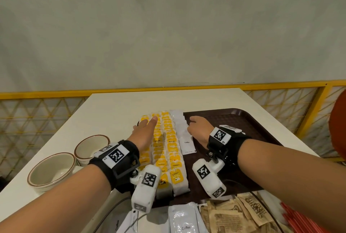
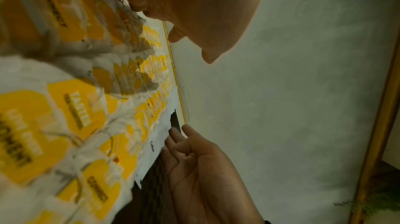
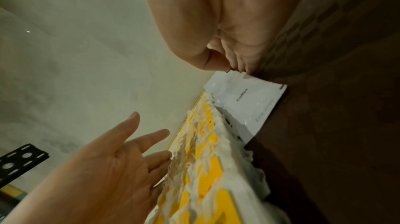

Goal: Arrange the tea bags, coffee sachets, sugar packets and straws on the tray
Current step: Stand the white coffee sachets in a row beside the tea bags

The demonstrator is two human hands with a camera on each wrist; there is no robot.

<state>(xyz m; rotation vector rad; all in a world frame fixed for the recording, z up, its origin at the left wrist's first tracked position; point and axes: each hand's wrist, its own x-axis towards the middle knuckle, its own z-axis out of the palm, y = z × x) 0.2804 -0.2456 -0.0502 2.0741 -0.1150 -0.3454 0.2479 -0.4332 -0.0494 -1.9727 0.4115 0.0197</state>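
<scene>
Rows of yellow-tagged tea bags (image 1: 172,150) lie on the left part of the brown tray (image 1: 252,126). A column of white coffee sachets (image 1: 182,131) runs along their right side. My left hand (image 1: 148,124) hovers flat over the far tea bags with straight fingers, also visible in the right wrist view (image 3: 121,156). My right hand (image 1: 194,126) touches the right edge of the sachet column with its fingertips (image 3: 236,67) and holds nothing. Loose coffee sachets (image 1: 183,219), brown sugar packets (image 1: 234,214) and red straws (image 1: 299,219) lie near me, off the tray.
Two cream cups with brown rims (image 1: 52,171) (image 1: 91,146) stand on the white table at the left. A yellow railing (image 1: 318,105) runs behind the table. A red object (image 1: 338,126) sits at the right edge. The tray's right half is bare.
</scene>
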